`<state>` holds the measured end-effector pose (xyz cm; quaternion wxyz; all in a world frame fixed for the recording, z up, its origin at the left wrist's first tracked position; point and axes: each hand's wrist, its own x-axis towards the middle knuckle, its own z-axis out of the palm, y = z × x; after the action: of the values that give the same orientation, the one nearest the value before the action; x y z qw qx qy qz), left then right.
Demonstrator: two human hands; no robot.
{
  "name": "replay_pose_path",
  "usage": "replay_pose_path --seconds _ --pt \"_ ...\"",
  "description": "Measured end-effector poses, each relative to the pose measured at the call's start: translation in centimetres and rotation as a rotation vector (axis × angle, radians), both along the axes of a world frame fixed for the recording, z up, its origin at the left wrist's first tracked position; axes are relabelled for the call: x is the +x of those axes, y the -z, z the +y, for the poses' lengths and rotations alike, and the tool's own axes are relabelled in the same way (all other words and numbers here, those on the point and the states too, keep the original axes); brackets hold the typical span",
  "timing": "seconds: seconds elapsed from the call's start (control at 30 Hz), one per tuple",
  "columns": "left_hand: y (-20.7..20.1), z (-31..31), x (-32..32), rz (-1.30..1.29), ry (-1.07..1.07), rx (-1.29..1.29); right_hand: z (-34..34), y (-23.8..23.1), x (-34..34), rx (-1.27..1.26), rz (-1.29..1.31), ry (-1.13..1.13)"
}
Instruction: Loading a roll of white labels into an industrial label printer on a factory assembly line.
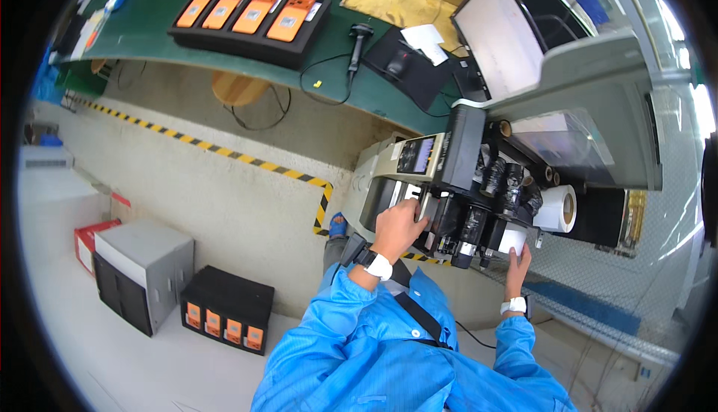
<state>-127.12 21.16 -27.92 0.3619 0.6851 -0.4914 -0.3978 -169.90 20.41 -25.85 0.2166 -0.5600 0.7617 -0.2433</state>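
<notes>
**Two hands on the label machine**

I look down at a big room with a pale, speckled floor [224, 203]. A yellow and black stripe line [224, 152] runs across it and bends down near the machine. At the top is a long green bench [149, 27]. On it lies a black tray [250, 23] with four orange flat things in a row. Next to that sit a black hand scanner [360, 38], a black mouse pad [407, 64] with some white paper on it, and a screen [497, 34]. A round wooden stool [235, 87] stands under the bench. Low on the left I see a grey and black box [142, 274] and a smaller black box [228, 307] with orange tags along its front.

The big grey label machine [464, 180] stands on the right side. It has a small screen on its front, black rollers in the middle and a white paper roll [557, 208] at its right.

My arms wear blue sleeves with white wrist bands. My left hand [399, 226] is curled shut on a part at the front of the machine, just under the small screen. My right hand [517, 261] reaches up under the rollers. Its fingers touch the white strip of label paper [513, 240] that hangs down there. I cannot tell if they pinch it or just rest on it. The strip is right above that hand, and the paper roll is up and to the right of it.
</notes>
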Motion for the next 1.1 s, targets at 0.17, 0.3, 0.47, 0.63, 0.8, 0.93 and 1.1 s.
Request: replay_pose_path --seconds 0.17,0.3,0.47,0.63,0.8,0.93,1.1 --pt "1.4 0.0 0.4 0.062 -0.010 -0.076 -1.3 -0.4 1.8 0.021 0.111 -0.041" --pt "1.2 0.0 0.0 0.059 -0.057 -0.134 -1.3 -1.2 2.9 0.047 0.152 -0.039" --pt "1.2 -0.3 -0.2 0.047 -0.014 -0.120 -1.5 -1.2 2.8 0.021 0.149 -0.055" --pt "1.0 -0.7 0.0 0.062 0.055 -0.076 -1.5 -1.5 3.2 0.041 0.166 -0.055" --pt "1.3 -1.0 -0.2 0.068 0.049 -0.070 -1.5 -1.1 2.8 0.035 0.164 -0.061" --pt "1.7 -1.1 0.9 0.153 -0.077 -0.077 -1.5 -0.8 2.0 0.059 0.229 -0.085" --pt "2.2 -0.7 2.0 0.327 -0.051 0.018 -1.5 -0.8 1.8 0.004 0.094 -0.065"
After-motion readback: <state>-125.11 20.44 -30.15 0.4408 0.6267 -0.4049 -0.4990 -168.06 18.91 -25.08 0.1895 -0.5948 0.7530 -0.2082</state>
